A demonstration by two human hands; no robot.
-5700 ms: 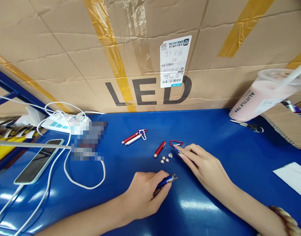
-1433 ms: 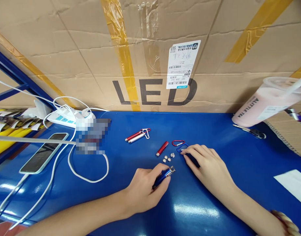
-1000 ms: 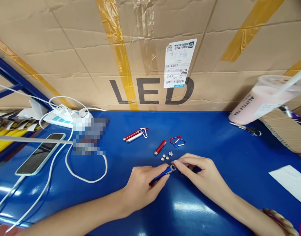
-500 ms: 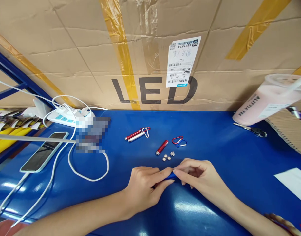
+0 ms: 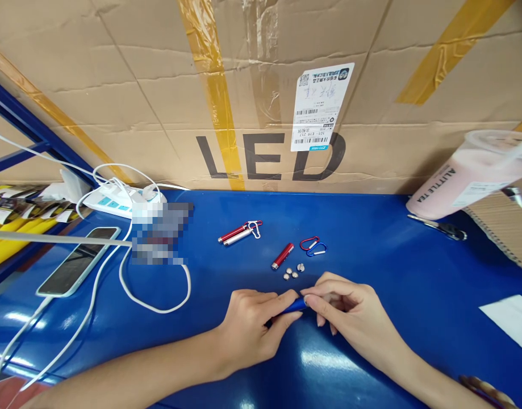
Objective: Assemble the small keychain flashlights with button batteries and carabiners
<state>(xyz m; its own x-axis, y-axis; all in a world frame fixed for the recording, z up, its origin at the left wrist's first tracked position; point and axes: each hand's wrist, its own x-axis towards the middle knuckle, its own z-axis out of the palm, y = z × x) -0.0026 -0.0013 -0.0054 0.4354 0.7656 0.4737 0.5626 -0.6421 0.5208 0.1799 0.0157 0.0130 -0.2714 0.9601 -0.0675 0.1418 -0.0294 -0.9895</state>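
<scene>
The left hand [image 5: 252, 326] grips a blue penlight [image 5: 293, 307] low over the blue bench [image 5: 371, 250], and the right hand [image 5: 350, 315] pinches its tip. Just beyond lie four button cells [image 5: 292, 272], a red tube [image 5: 283, 256] and two carabiners [image 5: 312, 246]. Farther left lie two penlights [image 5: 237, 233], a cable [image 5: 154, 307] and a phone [image 5: 77, 268]; a pink cup [image 5: 469, 176] lies at right.

A glossy blue worktop [image 5: 371, 238] mirrors the overhead light beneath a small blue penlight [image 5: 295, 305] of metallic sheen. A red tube [image 5: 282, 256] nearby has the same anodised-looking lustre, beside bright silver button cells [image 5: 293, 272] and wire-thin metal carabiners [image 5: 312, 246]. Behind stands a creased, matt cardboard box [image 5: 137, 102] with shiny tape and a paper label [image 5: 320, 108]. The cup [image 5: 469, 170] is translucent plastic.
</scene>
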